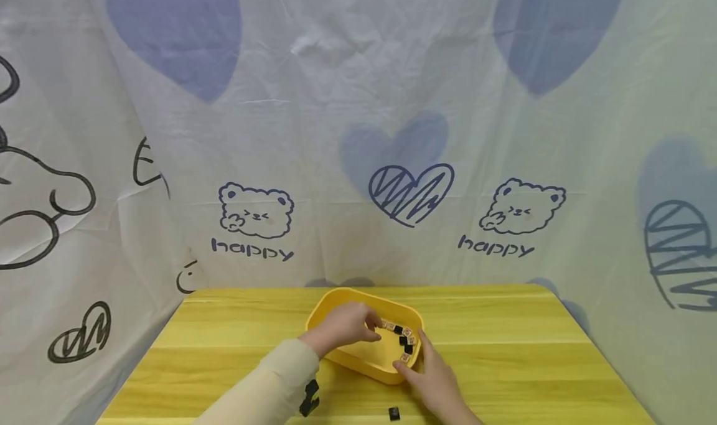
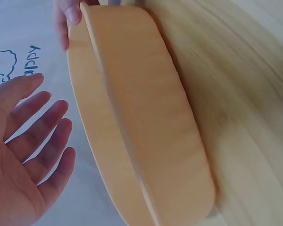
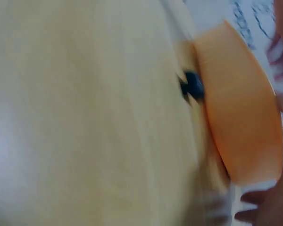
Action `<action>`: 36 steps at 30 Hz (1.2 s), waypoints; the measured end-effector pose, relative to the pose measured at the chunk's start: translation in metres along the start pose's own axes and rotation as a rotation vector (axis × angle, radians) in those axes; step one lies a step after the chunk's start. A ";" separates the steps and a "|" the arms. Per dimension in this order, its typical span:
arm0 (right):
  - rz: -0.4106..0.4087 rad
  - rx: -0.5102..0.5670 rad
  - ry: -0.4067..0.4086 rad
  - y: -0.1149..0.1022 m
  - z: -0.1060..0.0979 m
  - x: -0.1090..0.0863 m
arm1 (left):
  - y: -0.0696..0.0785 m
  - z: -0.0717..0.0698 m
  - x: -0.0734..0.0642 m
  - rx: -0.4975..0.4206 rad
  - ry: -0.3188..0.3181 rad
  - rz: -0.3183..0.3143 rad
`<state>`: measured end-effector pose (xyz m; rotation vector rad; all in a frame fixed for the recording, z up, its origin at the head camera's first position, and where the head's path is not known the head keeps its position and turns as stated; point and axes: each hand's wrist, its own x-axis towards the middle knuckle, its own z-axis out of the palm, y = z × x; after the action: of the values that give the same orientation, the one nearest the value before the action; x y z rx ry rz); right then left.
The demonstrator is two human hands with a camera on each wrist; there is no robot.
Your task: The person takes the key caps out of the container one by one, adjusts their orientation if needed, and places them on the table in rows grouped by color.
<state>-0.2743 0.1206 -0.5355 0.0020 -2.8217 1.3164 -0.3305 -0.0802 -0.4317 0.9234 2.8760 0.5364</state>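
Observation:
A yellow-orange plastic tray [image 1: 364, 369] sits on the table, with small square black pieces [image 1: 403, 341] and pale pieces [image 1: 406, 332] gathered along its right side. My left hand [image 1: 348, 324] hovers over the inside of the tray, fingers loosely spread; the left wrist view shows nothing in its palm. At the right end, my right hand [image 1: 435, 378] grips the tray wall, its thumb at the rim. That same thumb and some fingers appear at the top of the left wrist view, on the tray's rim. The right wrist view is blurred.
Dark jagged pieces [image 1: 309, 399] lie on the table beside my left forearm, in front of the tray. One black square piece [image 1: 394, 414] rests near the front edge. A printed cloth [image 1: 336, 226] hangs behind the wood-grain table [image 1: 504, 363].

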 end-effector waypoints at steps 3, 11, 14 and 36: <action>0.016 -0.069 0.037 -0.004 0.006 -0.005 | 0.000 0.001 0.008 0.023 -0.003 0.019; 0.013 0.026 -0.033 0.007 0.010 -0.004 | -0.004 -0.003 0.031 0.028 -0.094 0.090; 0.028 0.032 -0.066 0.010 0.010 -0.003 | -0.008 -0.002 0.040 0.034 -0.132 0.091; 0.022 0.055 -0.082 0.013 0.008 -0.006 | 0.018 0.043 0.084 0.240 -0.407 0.276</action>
<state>-0.2686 0.1226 -0.5510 0.0269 -2.8599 1.4301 -0.3820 -0.0049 -0.4625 1.3015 2.4916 0.0055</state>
